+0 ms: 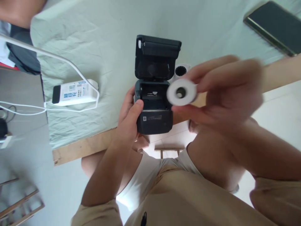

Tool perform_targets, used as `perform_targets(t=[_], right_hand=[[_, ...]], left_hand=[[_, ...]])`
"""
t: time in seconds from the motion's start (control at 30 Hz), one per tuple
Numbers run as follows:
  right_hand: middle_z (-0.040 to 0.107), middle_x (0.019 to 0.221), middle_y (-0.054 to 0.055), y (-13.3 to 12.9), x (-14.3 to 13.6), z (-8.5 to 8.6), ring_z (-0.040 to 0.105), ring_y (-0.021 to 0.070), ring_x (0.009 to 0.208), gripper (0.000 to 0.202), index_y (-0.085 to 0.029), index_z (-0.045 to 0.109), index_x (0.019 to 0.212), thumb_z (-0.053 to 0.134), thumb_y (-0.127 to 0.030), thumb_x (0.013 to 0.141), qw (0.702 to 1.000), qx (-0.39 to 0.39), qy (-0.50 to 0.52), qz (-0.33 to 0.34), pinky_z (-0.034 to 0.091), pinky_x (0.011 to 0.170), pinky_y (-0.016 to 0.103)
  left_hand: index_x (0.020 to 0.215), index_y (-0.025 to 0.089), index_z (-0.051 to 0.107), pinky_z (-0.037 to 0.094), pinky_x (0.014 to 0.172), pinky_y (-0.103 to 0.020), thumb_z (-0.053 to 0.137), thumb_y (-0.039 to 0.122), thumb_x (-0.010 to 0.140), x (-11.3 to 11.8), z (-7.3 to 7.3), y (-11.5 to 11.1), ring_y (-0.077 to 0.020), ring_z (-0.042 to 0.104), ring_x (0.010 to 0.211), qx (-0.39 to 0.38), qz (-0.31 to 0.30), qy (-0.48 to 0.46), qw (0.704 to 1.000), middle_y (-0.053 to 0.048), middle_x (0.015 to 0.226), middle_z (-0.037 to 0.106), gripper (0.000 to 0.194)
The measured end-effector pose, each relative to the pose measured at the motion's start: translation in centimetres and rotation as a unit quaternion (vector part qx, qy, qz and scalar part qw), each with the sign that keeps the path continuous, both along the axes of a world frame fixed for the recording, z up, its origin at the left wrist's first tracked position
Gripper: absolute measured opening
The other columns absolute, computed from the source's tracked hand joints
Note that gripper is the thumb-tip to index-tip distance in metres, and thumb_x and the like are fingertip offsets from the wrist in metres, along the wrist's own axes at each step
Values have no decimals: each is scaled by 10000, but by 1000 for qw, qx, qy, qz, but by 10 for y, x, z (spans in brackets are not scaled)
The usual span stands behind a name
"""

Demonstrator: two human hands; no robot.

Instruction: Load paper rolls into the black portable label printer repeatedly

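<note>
A small black label printer (pixel 155 122) with its lid (pixel 156 59) swung up is in my left hand (pixel 129 117). The thumb rests on the near left edge of the paper bay, and the other fingers go round the left side. Between the thumb and fingers of my right hand (pixel 225 88) is a white paper roll (pixel 181 92), its hollow core facing up. The roll is just right of the bay, partly over its right edge in this view. My right hand is blurred. Behind the roll, a white object with a dark round centre (pixel 181 71) is partly hidden.
A green cloth (pixel 110 37) covers the table, with its wooden edge (pixel 87 147) in front of me. At left lies a white box-like item (pixel 75 92) with blue print, crossed by a white cable (pixel 70 64). A dark phone (pixel 275 26) lies at the far right.
</note>
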State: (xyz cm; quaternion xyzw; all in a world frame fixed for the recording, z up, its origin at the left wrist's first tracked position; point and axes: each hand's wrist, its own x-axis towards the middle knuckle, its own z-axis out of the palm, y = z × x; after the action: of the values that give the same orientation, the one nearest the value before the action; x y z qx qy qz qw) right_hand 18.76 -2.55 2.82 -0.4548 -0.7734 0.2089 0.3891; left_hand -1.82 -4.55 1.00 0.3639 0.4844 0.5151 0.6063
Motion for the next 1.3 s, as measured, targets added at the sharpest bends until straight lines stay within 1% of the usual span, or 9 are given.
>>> perform_targets(t=[0.07,0.17,0.33,0.5,0.73,0.93,1.03,1.13,1.3], right_hand=[[738,1080,-20,1,-16,1,714,193,1019,77,-304,584,965,653,-339,961,995,100,18,-1,555,884,391],[786,1009,-38,11,-28,-2,746,166,873,169,-264,618,934,678,-109,903,984,177,-13,-19,503,749,355],[806,912,-66,20,-30,-10,747,153,764,64,-244,677,923,655,-192,953,980,174,-88,-29,473,753,365],[793,868,-81,17,-30,-9,754,151,787,165,-247,655,855,588,-212,1001,983,154,-94,-17,472,775,370],[726,810,-51,9,-29,-5,645,120,668,114,-262,645,857,648,-192,947,956,287,-53,7,421,657,344],[704,876,-18,2,-28,-13,634,149,767,181,-259,630,973,511,-369,1054,951,252,-117,134,443,718,363],[721,966,1,3,-24,-15,659,161,843,156,-255,608,1013,528,-386,1041,954,232,-86,166,475,773,373],[716,924,2,4,-20,-14,658,179,846,110,-275,597,952,550,-360,1003,968,198,-57,144,490,771,385],[585,694,-2,3,-19,-19,553,174,651,181,-261,512,799,564,-328,960,995,96,-9,30,507,682,384]], left_hand=[[1157,241,681,624,854,-265,714,430,907,0,0,0,-227,722,1140,11,2,8,1000,-8,1113,755,316],[1218,248,658,615,919,-323,685,452,917,0,-1,0,-250,708,1174,8,-14,16,1000,-25,1175,741,364],[1231,247,635,607,941,-367,692,475,893,0,-1,-1,-271,703,1164,-2,-9,26,1000,-50,1240,715,412],[1190,240,629,618,882,-357,691,444,883,2,2,0,-262,719,1103,1,1,19,1000,-44,1137,732,373],[1151,242,645,567,985,-352,632,347,927,6,5,-2,-238,679,1180,-2,7,-6,1000,-14,1030,721,248],[1166,236,672,554,823,-269,763,353,864,-5,-9,2,-155,675,921,61,-25,-22,998,17,987,720,337],[1220,279,651,568,817,-332,832,371,808,-11,-18,4,-188,676,917,83,-50,5,995,10,1026,734,460],[1249,316,635,585,832,-416,860,437,764,-12,-21,4,-244,691,958,102,-65,35,992,-14,1045,731,548],[1371,263,572,593,948,-497,848,417,733,-9,-16,1,-388,666,1227,47,-42,44,997,-72,1159,712,711]])
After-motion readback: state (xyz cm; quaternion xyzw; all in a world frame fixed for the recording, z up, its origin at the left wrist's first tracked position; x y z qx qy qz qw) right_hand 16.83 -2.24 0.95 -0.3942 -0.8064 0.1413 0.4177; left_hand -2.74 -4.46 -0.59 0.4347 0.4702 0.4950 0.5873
